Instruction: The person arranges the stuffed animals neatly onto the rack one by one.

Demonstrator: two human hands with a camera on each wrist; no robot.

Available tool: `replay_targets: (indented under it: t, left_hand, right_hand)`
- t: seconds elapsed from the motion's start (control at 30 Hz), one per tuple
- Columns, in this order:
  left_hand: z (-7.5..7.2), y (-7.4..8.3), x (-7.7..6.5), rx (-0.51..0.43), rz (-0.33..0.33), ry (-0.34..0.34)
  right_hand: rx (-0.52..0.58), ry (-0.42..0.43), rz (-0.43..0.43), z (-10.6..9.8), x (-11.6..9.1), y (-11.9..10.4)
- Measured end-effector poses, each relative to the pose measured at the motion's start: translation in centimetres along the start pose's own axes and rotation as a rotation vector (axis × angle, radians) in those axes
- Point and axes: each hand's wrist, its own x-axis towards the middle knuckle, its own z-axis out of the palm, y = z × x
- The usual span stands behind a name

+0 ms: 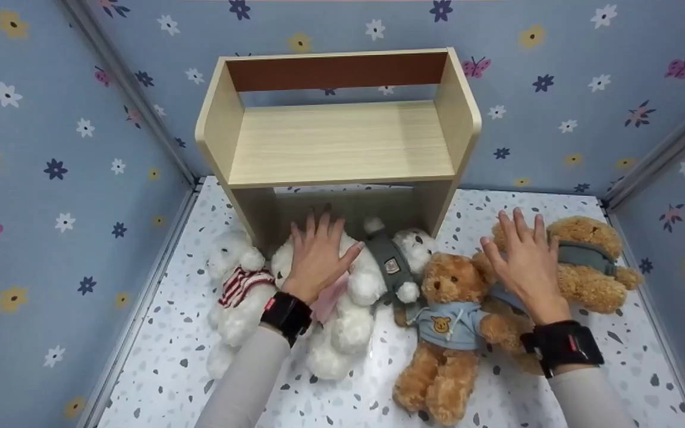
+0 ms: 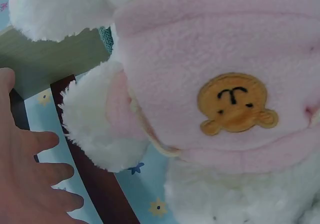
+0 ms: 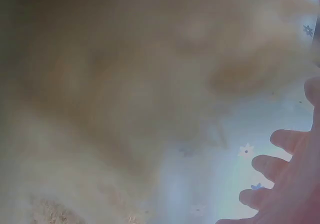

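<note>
Blue flowered walls, speckled floor, wooden shelf. White plush in pink lies before the shelf; partly hidden brown bear to its right. Left hand over the plush, right hand over the bear, both fingers-spread, pinching nothing; contact unclear. Best cup torsos fully, spare the clothing, mind crowded neighbours.

"What's the shelf made of?"
"Smooth, matt wood, by its look."
"And the white bear?"
"Fluffy plush; its pink top looks like fleece."
"The floor?"
"Smooth, faintly glossy."
</note>
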Motion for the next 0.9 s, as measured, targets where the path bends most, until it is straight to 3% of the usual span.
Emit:
replay_targets:
  t: [0.3,0.57,0.73,0.9]
  left_hand:
    - [-0.2,0.8,2.5,0.046,0.063,-0.083]
    - [0.6,0.5,4.1,0.08,0.109,-0.065]
    - [1.0,1.0,5.1,0.096,0.102,-0.177]
    - [1.3,1.9,6.2,0.046,0.111,-0.288]
  right_hand:
    - [0.003,-0.003,-0.007,0.0,-0.1,-0.2]
    - [0.01,0.002,-0.023,-0.2,-0.6,-0.6]
    - [0.003,0.007,-0.036,-0.2,-0.9,-1.0]
    - [-0.014,0.026,-0.047,-0.1,-0.9,-1.3]
